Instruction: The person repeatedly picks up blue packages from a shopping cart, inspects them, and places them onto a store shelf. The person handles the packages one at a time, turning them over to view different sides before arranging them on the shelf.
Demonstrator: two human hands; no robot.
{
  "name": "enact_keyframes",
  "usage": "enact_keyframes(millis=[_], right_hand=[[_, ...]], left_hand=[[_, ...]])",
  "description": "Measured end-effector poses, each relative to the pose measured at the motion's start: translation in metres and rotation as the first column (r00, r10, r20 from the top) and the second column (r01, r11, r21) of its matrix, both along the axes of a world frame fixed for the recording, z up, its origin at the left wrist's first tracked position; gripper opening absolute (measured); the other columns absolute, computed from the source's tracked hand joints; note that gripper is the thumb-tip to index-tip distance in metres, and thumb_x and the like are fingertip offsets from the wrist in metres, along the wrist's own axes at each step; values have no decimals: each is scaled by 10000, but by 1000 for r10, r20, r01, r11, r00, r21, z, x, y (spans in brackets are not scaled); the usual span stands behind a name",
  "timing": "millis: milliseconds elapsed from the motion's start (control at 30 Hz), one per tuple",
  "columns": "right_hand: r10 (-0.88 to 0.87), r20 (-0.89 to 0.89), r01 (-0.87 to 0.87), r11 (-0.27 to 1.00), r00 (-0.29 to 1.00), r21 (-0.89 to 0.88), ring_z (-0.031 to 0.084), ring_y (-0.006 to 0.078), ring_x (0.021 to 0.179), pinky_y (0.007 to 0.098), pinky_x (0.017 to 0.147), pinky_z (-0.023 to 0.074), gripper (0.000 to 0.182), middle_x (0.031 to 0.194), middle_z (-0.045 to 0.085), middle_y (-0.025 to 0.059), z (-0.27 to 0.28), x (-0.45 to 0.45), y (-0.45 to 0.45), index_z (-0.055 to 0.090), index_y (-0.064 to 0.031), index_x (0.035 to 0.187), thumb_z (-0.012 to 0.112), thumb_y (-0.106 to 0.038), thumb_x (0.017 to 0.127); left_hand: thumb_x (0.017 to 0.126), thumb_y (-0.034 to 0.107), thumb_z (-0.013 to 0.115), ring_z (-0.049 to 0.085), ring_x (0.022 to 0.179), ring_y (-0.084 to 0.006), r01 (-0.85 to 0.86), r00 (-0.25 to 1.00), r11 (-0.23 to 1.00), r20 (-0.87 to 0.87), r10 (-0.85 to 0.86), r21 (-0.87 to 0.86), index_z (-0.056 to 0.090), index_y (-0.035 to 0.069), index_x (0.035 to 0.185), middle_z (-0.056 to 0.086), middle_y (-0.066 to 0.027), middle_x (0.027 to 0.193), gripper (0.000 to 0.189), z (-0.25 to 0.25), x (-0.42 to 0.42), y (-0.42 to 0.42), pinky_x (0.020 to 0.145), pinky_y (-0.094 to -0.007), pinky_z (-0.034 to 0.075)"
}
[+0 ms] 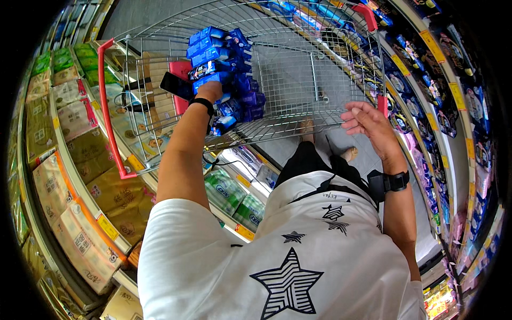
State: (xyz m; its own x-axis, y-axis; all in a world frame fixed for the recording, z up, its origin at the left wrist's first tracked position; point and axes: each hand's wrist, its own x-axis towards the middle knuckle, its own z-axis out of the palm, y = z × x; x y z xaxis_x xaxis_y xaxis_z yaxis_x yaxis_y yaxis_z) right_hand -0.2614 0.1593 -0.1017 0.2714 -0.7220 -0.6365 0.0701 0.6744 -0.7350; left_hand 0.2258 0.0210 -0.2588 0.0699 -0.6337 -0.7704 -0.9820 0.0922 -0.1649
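My left hand reaches into a wire shopping cart and rests on a blue plastic-wrapped pack. Its fingertips are hidden, so the grip cannot be made out. Around it, several similar blue packs are stacked in rows, with purplish-blue packs beside them. A black smartphone lies left of the hand, over a red flat item. My right hand is empty, thumb and fingers parted, near the red corner piece of the cart.
Shelves with wrapped tissue packs line the left side, and green-and-white packs sit low beside me. Dark-blue packages fill the right-hand shelves. The cart has a red handle bar. Brown cardboard stands inside its left end.
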Motion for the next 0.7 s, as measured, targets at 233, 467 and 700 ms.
enact_keyframes(millis=[233,467,700], right_hand=[[30,-16,-30,999,999,-32,664,156,932,290,810,543,351,1098,667,95,0,-1,-2,568,-20,1266,554,-262,1013],[105,-258,-211,880,960,-425,594,222,1153,338,923,501,525,1318,573,125,6,31,-15,498,-69,1368,690,-216,902],[-33,-558,-491,434,830,-756,466,369,1315,419,1086,405,815,1439,463,169,43,60,-26,426,-137,1459,797,-166,734]], left_hand=[[865,159,581,690,583,-285,-274,934,951,-198,299,145,650,-46,908,686,-172,738,220,39,1,1,494,-397,559],[829,229,623,657,595,-188,-107,789,993,-604,115,50,643,18,769,668,-85,657,220,150,-67,5,539,-320,484],[843,187,630,609,627,-103,-7,554,997,-830,-61,-77,584,37,734,626,-30,647,190,241,-181,31,570,-282,456]])
